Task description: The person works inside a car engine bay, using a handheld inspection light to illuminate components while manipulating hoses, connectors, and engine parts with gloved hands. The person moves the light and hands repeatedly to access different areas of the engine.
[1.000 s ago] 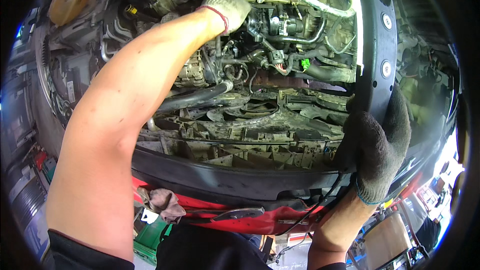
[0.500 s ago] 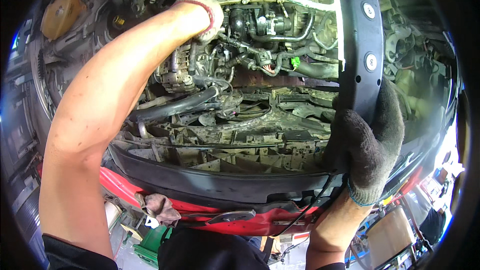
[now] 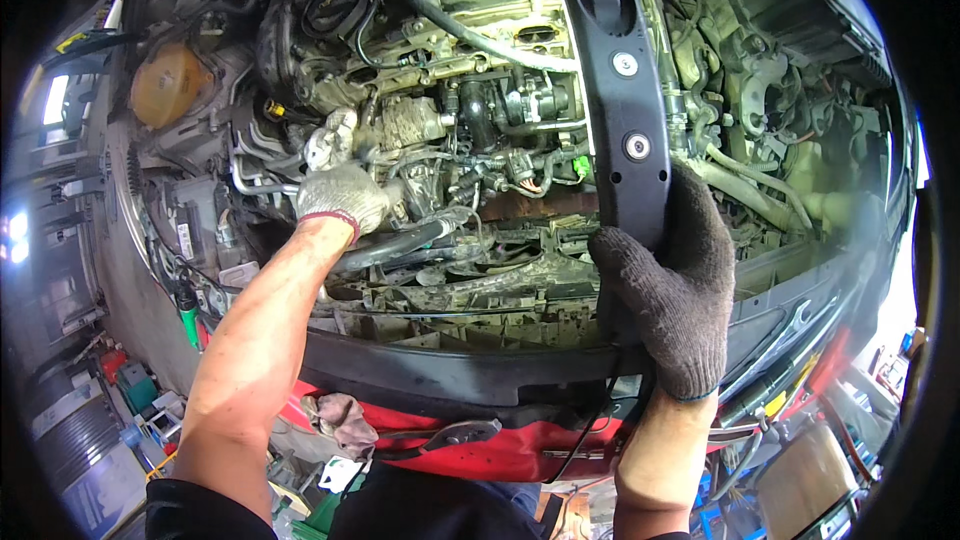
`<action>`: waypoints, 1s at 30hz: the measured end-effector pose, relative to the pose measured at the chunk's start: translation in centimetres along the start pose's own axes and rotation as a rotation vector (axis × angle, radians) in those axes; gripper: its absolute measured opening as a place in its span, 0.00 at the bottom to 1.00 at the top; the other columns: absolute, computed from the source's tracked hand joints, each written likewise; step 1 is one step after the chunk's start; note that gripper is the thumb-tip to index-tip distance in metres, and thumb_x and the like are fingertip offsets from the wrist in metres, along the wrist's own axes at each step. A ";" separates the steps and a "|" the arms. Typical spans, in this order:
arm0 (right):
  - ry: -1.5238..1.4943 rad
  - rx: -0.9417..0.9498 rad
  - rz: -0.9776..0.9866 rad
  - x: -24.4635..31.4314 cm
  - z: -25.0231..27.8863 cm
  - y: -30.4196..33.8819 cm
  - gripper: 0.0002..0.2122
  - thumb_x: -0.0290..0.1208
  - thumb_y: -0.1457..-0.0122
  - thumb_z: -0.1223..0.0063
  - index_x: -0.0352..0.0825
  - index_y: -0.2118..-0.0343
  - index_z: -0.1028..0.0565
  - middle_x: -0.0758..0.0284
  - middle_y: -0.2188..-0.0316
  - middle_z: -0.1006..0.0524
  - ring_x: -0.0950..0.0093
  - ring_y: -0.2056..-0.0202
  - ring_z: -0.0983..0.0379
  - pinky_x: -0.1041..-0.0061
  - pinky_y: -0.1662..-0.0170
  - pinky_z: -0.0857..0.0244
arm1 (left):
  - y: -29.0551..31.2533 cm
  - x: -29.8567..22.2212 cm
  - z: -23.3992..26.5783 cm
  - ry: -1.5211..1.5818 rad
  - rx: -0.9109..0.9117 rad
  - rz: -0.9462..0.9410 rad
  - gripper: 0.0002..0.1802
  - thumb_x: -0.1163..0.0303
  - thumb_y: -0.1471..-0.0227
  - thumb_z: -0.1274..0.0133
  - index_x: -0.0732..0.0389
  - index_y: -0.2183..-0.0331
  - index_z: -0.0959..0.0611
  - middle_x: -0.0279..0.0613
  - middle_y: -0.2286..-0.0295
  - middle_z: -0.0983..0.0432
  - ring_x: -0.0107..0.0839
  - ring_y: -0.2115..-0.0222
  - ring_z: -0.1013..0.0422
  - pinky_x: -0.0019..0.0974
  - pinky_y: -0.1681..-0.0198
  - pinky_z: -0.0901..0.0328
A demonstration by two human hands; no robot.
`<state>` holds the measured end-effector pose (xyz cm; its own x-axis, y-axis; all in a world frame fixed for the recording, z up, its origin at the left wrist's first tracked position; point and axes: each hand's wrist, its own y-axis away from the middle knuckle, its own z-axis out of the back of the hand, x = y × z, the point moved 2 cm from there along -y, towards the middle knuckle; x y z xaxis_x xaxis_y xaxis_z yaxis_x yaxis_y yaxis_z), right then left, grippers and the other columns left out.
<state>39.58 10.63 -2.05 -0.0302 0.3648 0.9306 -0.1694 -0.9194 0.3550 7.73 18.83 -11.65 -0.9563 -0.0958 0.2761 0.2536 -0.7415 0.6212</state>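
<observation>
My left hand (image 3: pixel 345 198), in a pale knit glove with a dark red cuff, is low among the engine parts, left of the middle. It lies above the near end of a thick black hose (image 3: pixel 395 243). Its fingers are partly hidden and blurred, so I cannot tell whether they grip anything. My right hand (image 3: pixel 680 290), in a dark grey knit glove, is closed around the lower part of a long black work light (image 3: pixel 632 100). Two round silver discs sit on the light's face, and its left edge glows over the engine.
An orange-brown reservoir (image 3: pixel 172 86) stands at the far left. A pale hose (image 3: pixel 480 40) crosses the engine top. The black front crossmember (image 3: pixel 430 365) and red bumper (image 3: pixel 450 450) run along the near side, with a crumpled rag (image 3: pixel 342 422) on the red edge. A wrench (image 3: pixel 790 325) lies at right.
My left hand has drawn back toward me from the far side of the engine to lower among its parts. My right hand keeps hold of the work light. The whole view has shifted.
</observation>
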 end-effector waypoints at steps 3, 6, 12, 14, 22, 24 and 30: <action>0.058 -0.008 0.012 -0.2 0.0 -0.2 0.28 0.32 0.52 0.30 0.31 0.47 0.26 0.61 0.66 0.17 0.74 0.67 0.21 0.71 0.59 0.27 | 1.1 0.0 0.4 -0.184 0.302 -0.016 0.35 0.42 0.42 0.57 0.65 0.59 0.12 0.57 0.59 0.16 0.49 0.55 0.20 0.45 0.45 0.33; 0.138 0.053 -0.039 0.7 0.0 -0.2 0.28 0.28 0.50 0.32 0.29 0.46 0.27 0.61 0.63 0.18 0.75 0.64 0.22 0.72 0.57 0.27 | -1.1 3.1 -4.4 0.107 0.265 -0.010 0.33 0.45 0.42 0.58 0.63 0.58 0.12 0.53 0.59 0.16 0.44 0.55 0.21 0.43 0.49 0.32; 0.142 0.068 -0.055 0.5 0.4 -0.4 0.27 0.25 0.50 0.32 0.26 0.46 0.28 0.62 0.59 0.19 0.76 0.61 0.23 0.73 0.54 0.28 | -1.0 0.9 -4.7 0.616 0.455 -0.268 0.22 0.49 0.45 0.39 0.58 0.60 0.10 0.37 0.67 0.15 0.27 0.66 0.24 0.34 0.59 0.30; 0.181 0.075 -0.031 0.4 0.3 -0.4 0.27 0.26 0.51 0.32 0.27 0.47 0.27 0.62 0.61 0.18 0.76 0.62 0.23 0.73 0.55 0.28 | -0.9 0.3 -4.8 0.759 0.415 -0.165 0.21 0.51 0.43 0.38 0.59 0.59 0.10 0.38 0.63 0.14 0.32 0.65 0.23 0.37 0.57 0.29; 0.327 0.020 0.028 1.2 0.4 -0.2 0.26 0.33 0.51 0.30 0.29 0.50 0.24 0.59 0.67 0.17 0.71 0.66 0.20 0.70 0.56 0.27 | -2.1 -7.1 3.8 2.147 0.402 -0.070 0.15 0.66 0.32 0.58 0.60 0.65 0.18 0.45 0.71 0.22 0.39 0.72 0.21 0.59 0.56 0.22; 0.272 0.031 0.022 0.7 0.4 -0.3 0.26 0.34 0.51 0.30 0.29 0.50 0.24 0.59 0.67 0.17 0.71 0.66 0.20 0.70 0.57 0.27 | -1.5 -6.7 4.5 2.172 0.325 -0.161 0.10 0.71 0.39 0.51 0.65 0.71 0.21 0.48 0.73 0.22 0.39 0.75 0.22 0.47 0.59 0.20; 0.282 0.074 -0.098 2.7 0.6 0.1 0.25 0.29 0.50 0.32 0.27 0.48 0.26 0.61 0.64 0.17 0.74 0.65 0.22 0.71 0.58 0.27 | 0.0 1.6 3.2 1.744 0.381 -0.130 0.10 0.71 0.46 0.40 0.65 0.62 0.18 0.46 0.72 0.18 0.31 0.77 0.22 0.32 0.73 0.26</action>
<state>40.10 11.42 0.60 -0.2908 0.4694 0.8337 -0.1134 -0.8821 0.4571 6.71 20.82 -8.85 0.0598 -0.7635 -0.6430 -0.0535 -0.6457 0.7617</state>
